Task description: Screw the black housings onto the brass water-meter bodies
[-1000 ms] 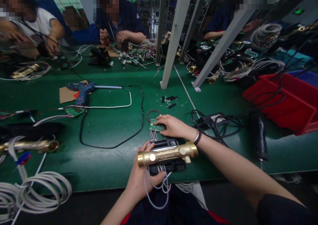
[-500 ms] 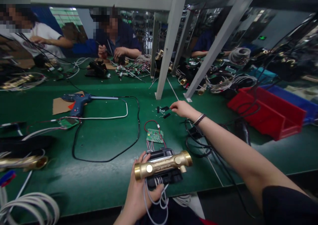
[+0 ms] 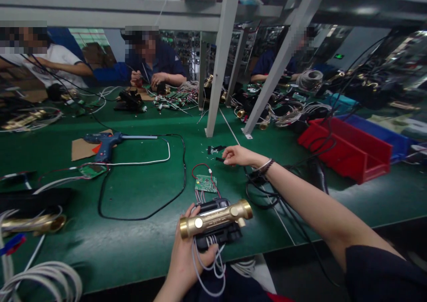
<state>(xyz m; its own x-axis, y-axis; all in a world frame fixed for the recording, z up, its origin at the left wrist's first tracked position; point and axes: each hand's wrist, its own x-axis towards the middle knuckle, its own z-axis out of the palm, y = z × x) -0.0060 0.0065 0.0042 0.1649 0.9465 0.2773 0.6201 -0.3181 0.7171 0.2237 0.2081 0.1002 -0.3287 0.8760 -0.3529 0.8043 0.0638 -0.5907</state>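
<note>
The left hand [image 3: 188, 246] clasps the case [image 3: 231, 234] under the pipe [image 3: 216, 218], near the board [image 3: 206, 183] on the table [image 3: 143, 182], while the right hand's [image 3: 239, 155] fingers touch or nearly touch a strip [image 3: 219, 159], pinching unclear.

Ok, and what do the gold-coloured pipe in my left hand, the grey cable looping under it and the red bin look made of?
The pipe: metal, probably brass, from its yellow tone; satin body, shinier ends. The grey cable: likely plastic-sheathed, smooth and evenly coloured; core hidden. The red bin: probably moulded plastic, with uniform colour and a soft sheen.
</note>
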